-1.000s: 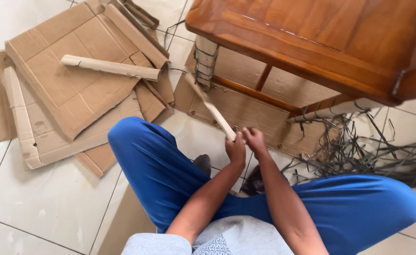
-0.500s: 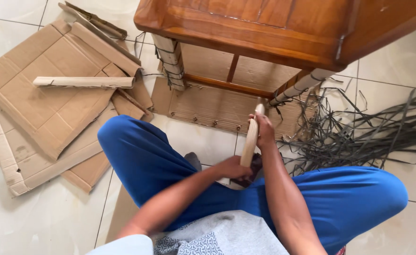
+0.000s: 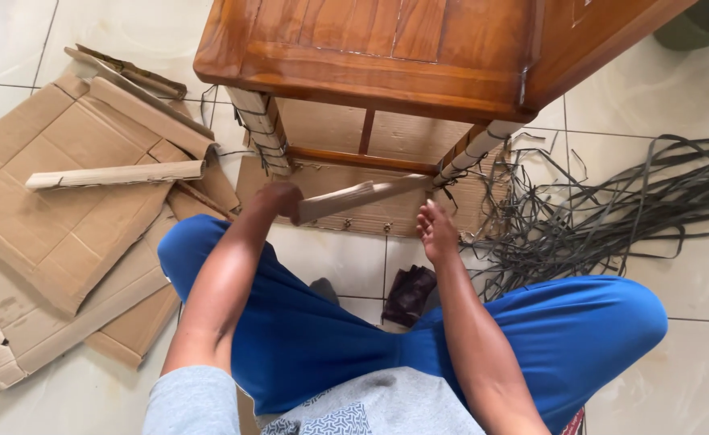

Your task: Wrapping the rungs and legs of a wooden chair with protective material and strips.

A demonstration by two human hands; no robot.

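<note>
I sit on the tiled floor in blue trousers, facing a wooden table (image 3: pixel 386 56). My left hand (image 3: pixel 282 201) grips one end of a folded cardboard strip (image 3: pixel 362 195), held level between the table's two near legs. The strip's far end reaches the right leg (image 3: pixel 471 153), which is wrapped in cardboard. My right hand (image 3: pixel 437 231) hovers just below the strip with fingers apart and holds nothing. The left leg (image 3: pixel 262 133) is also wrapped and bound with dark straps.
Flattened cardboard sheets (image 3: pixel 56 225) and a rolled cardboard piece (image 3: pixel 113 175) lie on the floor at the left. A tangle of dark plastic straps (image 3: pixel 612 209) spreads at the right. A small dark object (image 3: pixel 409 294) rests between my knees.
The cardboard strip has swung from upright to level. My left hand now holds its left end, and my right hand has let go and dropped just below it.
</note>
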